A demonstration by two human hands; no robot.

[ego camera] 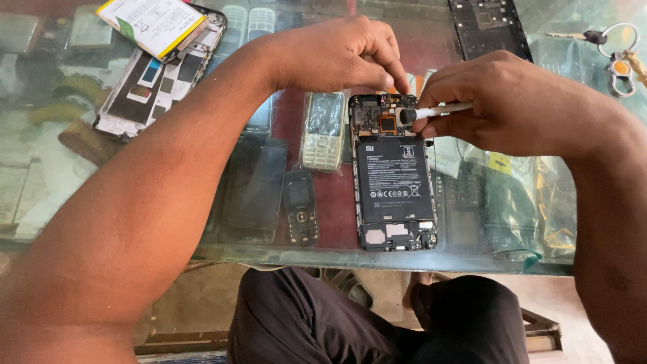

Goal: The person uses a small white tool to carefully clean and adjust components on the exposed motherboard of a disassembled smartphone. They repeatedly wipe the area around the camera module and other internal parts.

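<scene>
Opened phone (394, 182), black battery, white label (408, 151).

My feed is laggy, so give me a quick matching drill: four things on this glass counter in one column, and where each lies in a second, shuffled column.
Things:
1. opened phone
2. keys
3. white battery
4. small black phone

Places:
A. far right corner of the counter
B. under both hands, its back off
C. far left, lying on another opened phone
D. near edge, left of the opened phone

Pairs: 1-B, 2-A, 3-C, 4-D. The left hand pinches at the opened phone's top; the right hand holds a white tool there.
</scene>
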